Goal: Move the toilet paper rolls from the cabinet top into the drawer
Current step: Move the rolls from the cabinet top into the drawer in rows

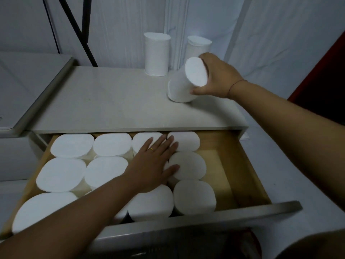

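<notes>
1. Three plain white toilet paper rolls stand on the cabinet top (112,101): a left upright roll (157,53) and a right upright roll (198,45) at the back, and one tilted roll (182,86) in front.
2. The right hand (218,77) grips the tilted roll round its upper end; its lower edge appears to touch the cabinet top. One thin thread (238,83) circles that wrist.
3. The open drawer (248,165) holds drawer rolls (71,145) on end in rows of four. Ten tops show plainly; the arm hides more.
4. The left hand (151,169) lies flat, fingers straight, on the drawer rolls, wearing one ring (151,148).
</notes>
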A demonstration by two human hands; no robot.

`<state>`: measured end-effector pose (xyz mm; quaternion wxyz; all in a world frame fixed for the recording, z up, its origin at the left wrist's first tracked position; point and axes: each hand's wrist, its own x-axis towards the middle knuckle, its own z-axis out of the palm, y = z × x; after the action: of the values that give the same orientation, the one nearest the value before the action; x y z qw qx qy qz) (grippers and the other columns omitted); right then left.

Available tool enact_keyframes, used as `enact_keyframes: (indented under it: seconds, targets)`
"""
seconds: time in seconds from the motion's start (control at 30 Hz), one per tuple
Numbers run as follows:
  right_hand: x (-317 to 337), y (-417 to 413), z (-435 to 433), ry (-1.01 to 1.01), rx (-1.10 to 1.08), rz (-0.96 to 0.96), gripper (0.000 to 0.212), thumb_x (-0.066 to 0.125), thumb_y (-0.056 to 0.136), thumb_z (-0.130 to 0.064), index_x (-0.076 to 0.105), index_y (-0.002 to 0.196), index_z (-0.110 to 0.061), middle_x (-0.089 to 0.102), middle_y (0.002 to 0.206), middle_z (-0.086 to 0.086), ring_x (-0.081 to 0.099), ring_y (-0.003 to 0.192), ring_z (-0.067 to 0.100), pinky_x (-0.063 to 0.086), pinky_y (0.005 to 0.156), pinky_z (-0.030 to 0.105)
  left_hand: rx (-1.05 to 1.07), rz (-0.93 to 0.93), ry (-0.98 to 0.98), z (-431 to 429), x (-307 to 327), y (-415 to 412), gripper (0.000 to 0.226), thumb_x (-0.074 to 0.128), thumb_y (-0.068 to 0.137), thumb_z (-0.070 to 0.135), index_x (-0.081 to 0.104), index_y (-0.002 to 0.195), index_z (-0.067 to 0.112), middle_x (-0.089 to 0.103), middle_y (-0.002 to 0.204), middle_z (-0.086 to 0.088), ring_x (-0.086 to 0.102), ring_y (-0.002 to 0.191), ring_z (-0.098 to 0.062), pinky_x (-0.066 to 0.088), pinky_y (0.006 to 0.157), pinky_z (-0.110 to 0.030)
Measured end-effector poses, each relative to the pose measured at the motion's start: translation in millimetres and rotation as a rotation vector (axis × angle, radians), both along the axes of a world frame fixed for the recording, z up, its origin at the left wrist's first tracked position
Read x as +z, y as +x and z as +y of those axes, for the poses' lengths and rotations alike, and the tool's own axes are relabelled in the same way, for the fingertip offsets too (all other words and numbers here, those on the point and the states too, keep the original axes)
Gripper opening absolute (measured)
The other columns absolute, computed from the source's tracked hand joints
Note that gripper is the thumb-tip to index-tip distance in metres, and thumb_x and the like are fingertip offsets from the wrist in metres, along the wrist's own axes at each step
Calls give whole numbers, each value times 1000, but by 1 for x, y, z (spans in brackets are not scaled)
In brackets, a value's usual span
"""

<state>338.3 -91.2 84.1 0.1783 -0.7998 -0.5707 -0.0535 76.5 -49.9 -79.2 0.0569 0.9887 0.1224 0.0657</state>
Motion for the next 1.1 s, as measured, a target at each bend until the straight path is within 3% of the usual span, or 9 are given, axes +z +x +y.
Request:
enact_keyframes:
  seconds: [0.17,0.37,0.63,1.1]
  targets:
    - [6,-20,-72,-3,76,104,86,75,60,-59,35,130,-31,48,125,-7,48,108,15,45,86,36,-10,12,31,-4,1,-1,69,-1,87,64,-4,148,32,-11,153,11,-15,143,-11,-15,113,-31]
    - [7,-21,-131,-123,92,113,85,71,56,-67,36,127,-36,47,116,-15,47,103,10,41,78,24,3,40,60,-14,3,-8,71,-6,85,64,-6,148,31,-13,154,10,-17,143,-12,-14,115,-32]
    - [-21,-14,-144,-296,74,90,81,76,57,-59,40,125,-31,52,119,-7,50,105,15,52,87,39,14,55,56,-21,1,-14,70,-12,83,66,-13,144,33,-13,155,11,-20,142,-11,-13,115,-32]
    - [-50,-12,-134,-408,23,48,86,76,58,-61,37,128,-30,51,123,-1,49,107,19,52,87,40,-4,28,34,-21,-1,-14,70,-7,86,66,-7,146,33,-10,155,10,-17,143,-12,-11,115,-34]
